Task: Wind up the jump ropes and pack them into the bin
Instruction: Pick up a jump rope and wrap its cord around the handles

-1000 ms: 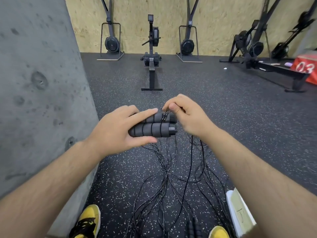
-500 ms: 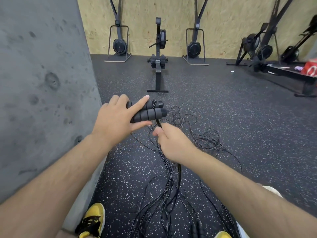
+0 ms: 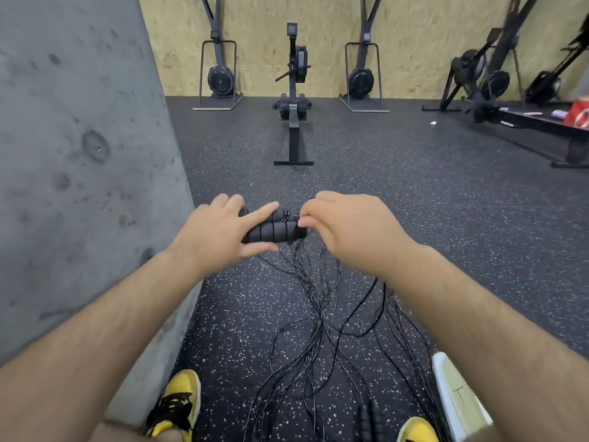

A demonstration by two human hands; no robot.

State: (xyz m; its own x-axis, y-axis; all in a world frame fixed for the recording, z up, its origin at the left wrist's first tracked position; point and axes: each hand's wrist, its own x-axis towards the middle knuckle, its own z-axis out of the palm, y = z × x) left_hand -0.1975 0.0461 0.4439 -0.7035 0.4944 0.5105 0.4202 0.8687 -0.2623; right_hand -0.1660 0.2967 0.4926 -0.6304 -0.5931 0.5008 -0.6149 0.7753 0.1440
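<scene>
Two rope handles [image 3: 274, 231] clasped in left grip [image 3: 220, 232], right grip [image 3: 347, 224] pinching cord at their ends

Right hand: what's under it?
Thin black cords trail from beneath the right hand to the speckled floor. Its fingertips by the foam handles cover the pinch itself.

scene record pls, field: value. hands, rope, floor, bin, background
left hand: left hand grips the pair of black foam handles, held side by side, roughly level
right hand: right hand pinches the cord at the handles' right end
cord: black rope cords hang down from the handles, loose and tangled over the speckled floor
more handles: spare handles on the floor between the yellow shoes
bin: white bin edge at lower right, inside not visible
background: rowing machine ahead, concrete wall at left
</scene>
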